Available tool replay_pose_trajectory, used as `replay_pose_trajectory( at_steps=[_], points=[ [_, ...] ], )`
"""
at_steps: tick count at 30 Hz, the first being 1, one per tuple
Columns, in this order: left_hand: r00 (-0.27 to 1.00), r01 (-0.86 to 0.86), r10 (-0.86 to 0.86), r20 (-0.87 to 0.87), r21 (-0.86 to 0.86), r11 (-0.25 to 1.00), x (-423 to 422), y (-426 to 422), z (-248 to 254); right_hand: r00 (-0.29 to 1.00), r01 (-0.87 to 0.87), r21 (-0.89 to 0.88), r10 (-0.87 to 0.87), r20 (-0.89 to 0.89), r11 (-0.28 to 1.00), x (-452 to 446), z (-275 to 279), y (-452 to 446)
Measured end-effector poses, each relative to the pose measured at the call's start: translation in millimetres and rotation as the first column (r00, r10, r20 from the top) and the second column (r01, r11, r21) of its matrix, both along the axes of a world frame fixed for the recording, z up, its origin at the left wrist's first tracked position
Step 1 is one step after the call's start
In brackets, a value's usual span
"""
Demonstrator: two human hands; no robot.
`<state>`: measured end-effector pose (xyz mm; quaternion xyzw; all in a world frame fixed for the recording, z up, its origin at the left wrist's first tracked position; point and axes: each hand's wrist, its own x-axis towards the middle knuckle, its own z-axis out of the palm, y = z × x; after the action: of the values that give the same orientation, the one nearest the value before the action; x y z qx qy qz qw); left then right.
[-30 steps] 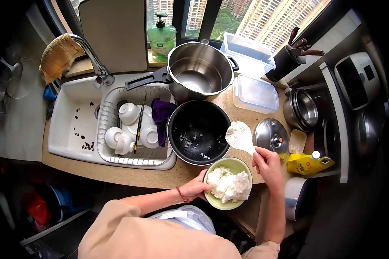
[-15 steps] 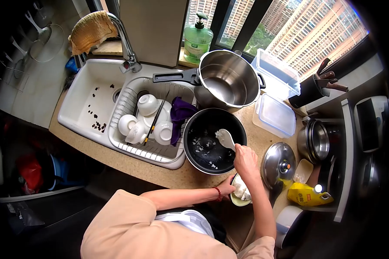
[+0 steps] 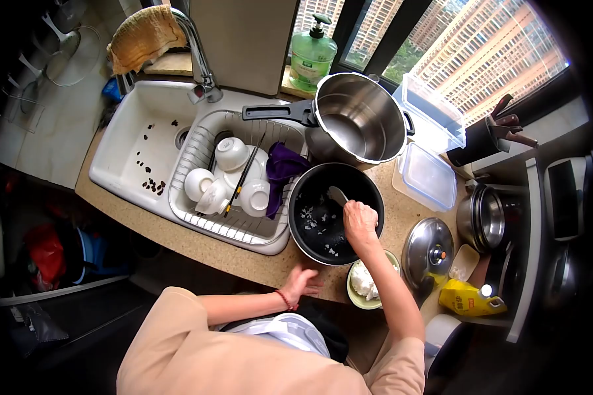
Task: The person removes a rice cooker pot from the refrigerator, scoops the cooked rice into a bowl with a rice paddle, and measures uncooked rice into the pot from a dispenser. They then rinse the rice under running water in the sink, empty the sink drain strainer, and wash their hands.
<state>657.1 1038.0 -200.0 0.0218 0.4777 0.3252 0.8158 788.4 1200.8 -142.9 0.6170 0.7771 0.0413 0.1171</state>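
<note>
My right hand is closed round a pale rice paddle, whose blade reaches into the black inner pot. White bits of rice cling to the pot's dark bottom. Beneath my right forearm, a pale green bowl of white rice stands by the counter's front edge. My left hand holds nothing; its fingers are apart, close to the counter edge in front of the pot and left of the bowl.
Behind the pot stands a steel pressure cooker, its handle over the sink rack. White bowls and a purple cloth occupy the rack. A steel lid, yellow pouch, plastic containers and knife block line the right.
My left hand has let go of the bowl and moved left, opening out. The bowl of rice now stands by itself. My right hand has moved further over the pot with the rice paddle.
</note>
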Motion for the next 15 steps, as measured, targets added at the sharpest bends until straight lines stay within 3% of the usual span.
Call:
replay_pose_trajectory(
  at_steps=[1, 2, 5, 7, 12, 15],
  points=[
    [0.979, -0.045, 0.073, -0.191, 0.146, 0.988, -22.8, 4.4, 18.2, 1.0, 0.007, -0.002, -0.007, -0.001, 1.0, -4.1, 0.3, -0.3],
    [0.965, -0.051, 0.107, -0.241, 0.227, 0.973, -42.9, 12.9, 21.7, 0.998, -0.059, -0.018, 0.059, -0.007, 0.998, -8.2, 2.3, -1.5],
    [0.966, -0.052, 0.114, -0.231, 0.26, 0.964, -63.1, 62.0, 39.2, 0.983, -0.183, -0.068, 0.181, -0.026, 0.981, -17.3, 11.8, -9.5],
    [0.966, 0.042, 0.083, -0.244, 0.467, 0.883, -54.0, 91.4, 17.2, 0.934, -0.338, -0.051, 0.329, -0.137, 0.94, -19.6, 12.1, -22.9],
    [0.976, 0.047, 0.024, -0.217, 0.318, 0.947, -48.6, 108.3, -0.4, 0.864, -0.504, -0.13, 0.498, -0.08, 0.854, -10.4, 19.8, -35.5],
    [0.975, 0.043, 0.028, -0.22, 0.312, 0.949, -47.4, 108.2, 0.5, 0.804, -0.592, -0.174, 0.592, -0.061, 0.787, 6.8, 26.3, -34.8]
  ],
)
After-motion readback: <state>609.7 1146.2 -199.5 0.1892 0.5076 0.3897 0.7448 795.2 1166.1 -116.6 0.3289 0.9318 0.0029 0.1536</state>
